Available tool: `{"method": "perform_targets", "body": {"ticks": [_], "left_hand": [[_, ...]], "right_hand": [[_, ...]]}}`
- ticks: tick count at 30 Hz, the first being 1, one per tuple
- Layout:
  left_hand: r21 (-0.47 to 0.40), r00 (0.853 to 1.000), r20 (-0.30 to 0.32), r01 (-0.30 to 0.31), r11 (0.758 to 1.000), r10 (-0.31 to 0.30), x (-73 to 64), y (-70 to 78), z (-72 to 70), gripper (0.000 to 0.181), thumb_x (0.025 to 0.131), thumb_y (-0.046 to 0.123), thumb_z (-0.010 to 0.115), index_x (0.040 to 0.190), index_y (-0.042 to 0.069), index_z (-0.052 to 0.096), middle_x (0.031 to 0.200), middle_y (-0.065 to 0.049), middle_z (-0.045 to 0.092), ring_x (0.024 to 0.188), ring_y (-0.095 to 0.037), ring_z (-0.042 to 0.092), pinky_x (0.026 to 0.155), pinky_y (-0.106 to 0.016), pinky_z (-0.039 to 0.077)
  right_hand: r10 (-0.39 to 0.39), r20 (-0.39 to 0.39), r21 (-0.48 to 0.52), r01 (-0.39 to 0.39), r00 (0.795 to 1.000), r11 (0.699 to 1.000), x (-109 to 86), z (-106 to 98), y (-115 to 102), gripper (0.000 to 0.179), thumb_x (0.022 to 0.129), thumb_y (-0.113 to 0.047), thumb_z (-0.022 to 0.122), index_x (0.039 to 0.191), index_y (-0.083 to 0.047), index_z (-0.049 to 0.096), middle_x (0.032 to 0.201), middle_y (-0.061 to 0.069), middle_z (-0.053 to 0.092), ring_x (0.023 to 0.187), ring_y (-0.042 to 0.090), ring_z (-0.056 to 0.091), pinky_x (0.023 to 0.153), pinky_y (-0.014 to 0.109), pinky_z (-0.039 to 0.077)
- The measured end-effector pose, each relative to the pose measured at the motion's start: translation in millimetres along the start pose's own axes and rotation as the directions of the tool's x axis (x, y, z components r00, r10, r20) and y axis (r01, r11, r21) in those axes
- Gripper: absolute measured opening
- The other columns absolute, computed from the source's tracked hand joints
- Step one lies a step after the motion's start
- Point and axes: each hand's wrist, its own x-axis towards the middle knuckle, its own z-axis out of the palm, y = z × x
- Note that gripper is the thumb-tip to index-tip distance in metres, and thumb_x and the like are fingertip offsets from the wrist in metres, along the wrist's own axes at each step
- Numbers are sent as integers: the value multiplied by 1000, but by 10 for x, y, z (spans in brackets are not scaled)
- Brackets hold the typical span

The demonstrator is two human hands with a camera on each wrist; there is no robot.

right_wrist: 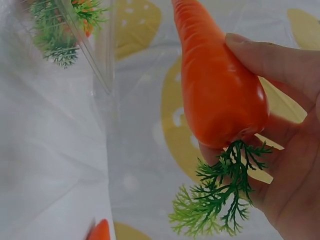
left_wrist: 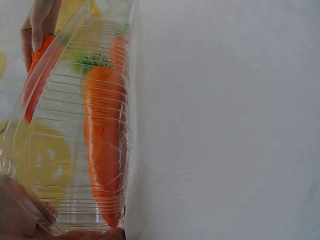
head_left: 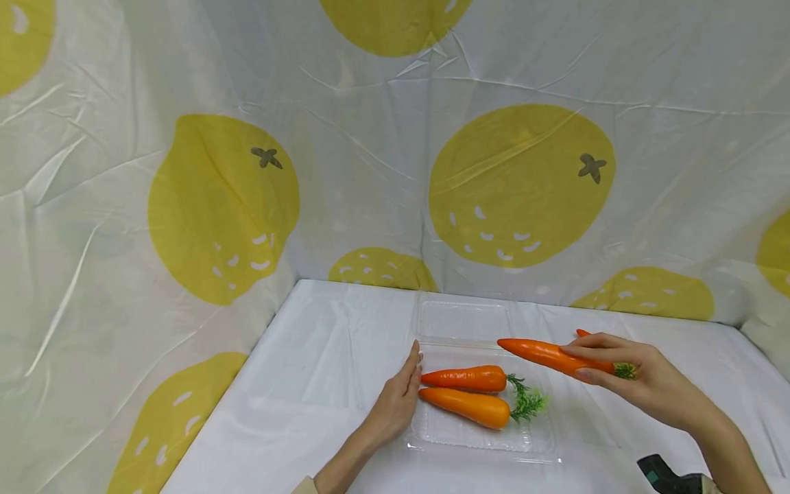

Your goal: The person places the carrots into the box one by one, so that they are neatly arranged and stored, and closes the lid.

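You have one clear, ribbed plastic container [head_left: 444,436] with its single clear plastic lid [head_left: 463,320] laid open along the far side. Carrots in view number four. Two lie inside the container, side by side, tips to its left: one glossy red-orange tapered carrot [head_left: 465,379] and, nearer you, one lighter orange tapered carrot [head_left: 469,406], both with feathery green tops. Your right hand [head_left: 642,377] pinches a third, a glossy orange carrot [head_left: 533,351], between thumb and fingers, its tip above the container's right side. A fourth, a red-orange carrot tip [head_left: 582,333], shows right of the container, mostly hidden by that hand. Your left hand [head_left: 398,398] rests against the container's left side, fingers straight and close together. One white cloth [head_left: 333,370] lies beneath the container.
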Motion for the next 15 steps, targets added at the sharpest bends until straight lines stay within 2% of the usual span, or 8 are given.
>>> {"method": "perform_targets", "body": {"ticks": [6, 9, 13, 15], "left_hand": [[15, 1000, -4, 5, 1000, -5, 10, -16, 8, 57, 115, 22, 33, 166, 4, 15, 162, -28, 37, 148, -43, 43, 121, -59, 31], [20, 1000, -6, 11, 1000, -11, 6, -20, 7, 57, 115, 23, 33, 166, 4, 15, 162, -28, 38, 147, -43, 44, 121, -59, 30], [15, 1000, -1, 23, 1000, -23, 11, -20, 5, 58, 115, 24, 33, 166, 4, 14, 163, -27, 37, 148, -42, 44, 122, -58, 30], [13, 1000, 2, 25, 1000, -25, 16, -21, 7, 58, 115, 24, 33, 166, 4, 14, 163, -26, 36, 148, -41, 44, 122, -57, 30]], "right_hand": [[-14, 24, 24, 14, 1000, 1000, 33, 97, -24, 40, 87, -9, 81, 124, -25, 77, 122, -11, 71, 135, -25, 33, 100, -4, 34], [-12, 54, 19, 11, 998, 1000, 68, 183, -89, 40, 89, -15, 81, 126, -28, 76, 120, -14, 70, 136, -22, 31, 102, 0, 34], [-47, 100, 35, 44, 994, 998, 126, 330, -176, 36, 92, -19, 79, 126, -29, 76, 118, -13, 71, 118, -9, 55, 90, 12, 53], [-58, 130, 54, 51, 990, 997, 148, 402, -202, 34, 93, -22, 77, 126, -28, 76, 118, -11, 72, 106, -2, 62, 86, 17, 57]]}}
